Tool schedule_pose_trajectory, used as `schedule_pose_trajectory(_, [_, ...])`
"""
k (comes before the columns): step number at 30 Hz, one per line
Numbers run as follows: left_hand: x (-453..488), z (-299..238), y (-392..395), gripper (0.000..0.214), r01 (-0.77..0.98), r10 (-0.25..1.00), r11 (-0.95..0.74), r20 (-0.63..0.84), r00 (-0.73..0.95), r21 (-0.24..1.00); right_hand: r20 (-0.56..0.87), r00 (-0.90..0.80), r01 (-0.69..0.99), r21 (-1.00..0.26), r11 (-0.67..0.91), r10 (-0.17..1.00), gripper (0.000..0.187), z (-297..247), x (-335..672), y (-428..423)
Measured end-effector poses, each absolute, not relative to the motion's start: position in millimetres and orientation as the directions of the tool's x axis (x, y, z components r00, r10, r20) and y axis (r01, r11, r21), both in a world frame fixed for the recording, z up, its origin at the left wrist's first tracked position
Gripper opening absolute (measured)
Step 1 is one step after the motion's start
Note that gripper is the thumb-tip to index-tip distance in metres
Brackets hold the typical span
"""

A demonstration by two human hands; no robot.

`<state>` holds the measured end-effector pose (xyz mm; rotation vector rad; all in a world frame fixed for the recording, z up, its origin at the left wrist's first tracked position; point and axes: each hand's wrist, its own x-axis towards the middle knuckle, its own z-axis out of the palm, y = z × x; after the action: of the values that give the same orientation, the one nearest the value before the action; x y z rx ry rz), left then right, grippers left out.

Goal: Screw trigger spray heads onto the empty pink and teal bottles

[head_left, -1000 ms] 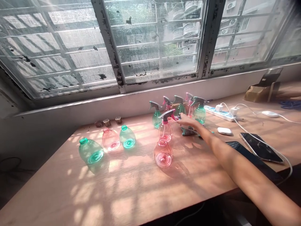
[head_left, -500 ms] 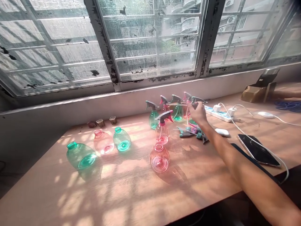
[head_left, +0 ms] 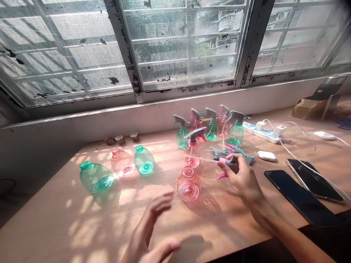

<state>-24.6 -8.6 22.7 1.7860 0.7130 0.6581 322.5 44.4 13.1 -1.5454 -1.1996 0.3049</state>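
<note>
Our right hand has drawn back, now gripping a pink spray head just right of the capless pink bottle | our left hand hovers open before it | we hold the tube steady.

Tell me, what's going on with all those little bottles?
A person's right hand holds a pink-and-grey spray trigger head just above the wooden table, beside a capless pink bottle. The left hand is open and empty. Three more capless bottles sit to the left; trigger-topped spray bottles stand by the window.
</note>
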Motion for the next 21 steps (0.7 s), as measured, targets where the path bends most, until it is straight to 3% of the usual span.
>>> schedule_pose_trajectory(1, [-12.1,19.0,-1.9,0.057,0.201,0.885,-0.268,0.159,0.437,0.942,0.386,0.416,0.562,-0.821,0.101,0.824,0.054,14.2,317.5,51.0])
schedule_pose_trajectory(2, [3.0,13.8,4.6,0.071,0.249,0.954,-0.244,0.186,0.235,0.937,0.383,0.400,0.587,-0.805,0.088,0.833,0.054,15.0,314.2,58.1])
schedule_pose_trajectory(4, [35.8,1.3,16.9,0.099,0.321,0.973,-0.229,0.221,0.060,0.919,0.368,0.416,0.611,-0.791,0.044,0.832,0.054,15.5,311.8,69.9])
schedule_pose_trajectory(7, [74.7,-12.5,30.4,0.115,0.437,0.959,-0.282,0.257,0.117,0.854,0.346,0.449,0.611,-0.792,-0.001,0.824,0.053,14.1,315.4,75.2])
schedule_pose_trajectory(14, [70.9,2.2,14.8,0.067,0.530,0.918,-0.389,0.367,0.151,0.754,0.349,0.448,0.482,-0.870,0.106,0.823,0.054,21.9,329.2,45.7])
schedule_pose_trajectory(16, [52.3,6.1,2.3,0.064,0.562,0.843,-0.522,0.490,0.223,0.641,0.308,0.477,0.345,-0.927,0.147,0.823,0.054,20.2,330.6,30.5])
schedule_pose_trajectory(18, [30.5,7.9,-7.7,0.066,0.628,0.733,-0.614,0.640,0.229,0.478,0.224,0.494,0.099,-0.974,0.202,0.840,0.052,12.1,329.6,12.6])
schedule_pose_trajectory(21, [0.4,9.5,-15.6,0.063,0.745,0.668,-0.599,0.697,0.261,0.295,0.160,0.410,-0.092,-0.972,0.215,0.898,0.049,-8.3,324.6,-14.1])
